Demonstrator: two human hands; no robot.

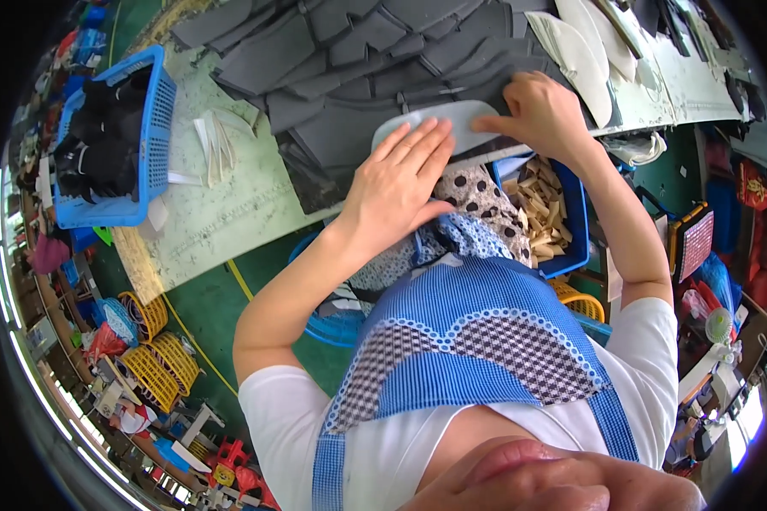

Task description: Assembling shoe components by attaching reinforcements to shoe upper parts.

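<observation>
A pale grey, rounded flat piece (469, 113) lies on a layer of dark grey cut sheet pieces (315, 72) at the table's near edge. My left hand (398, 180) rests flat across the left part of the pale piece, fingers stretched out and thumb apart. At its right end, my right hand (547, 115) reaches in with the thumb stretched onto the piece. The fingers of that hand are bent above the dark sheets, apart from the thumb, and I see nothing held in them. The palms hide part of the piece.
A blue basket (158, 128) of black items stands on the table's (222, 204) left end, near some folded white strips (216, 145). White curved pieces (575, 60) lie at the far right. Below the table edge is a blue bin (577, 230) of tan scraps. Yellow baskets (158, 370) sit on the floor.
</observation>
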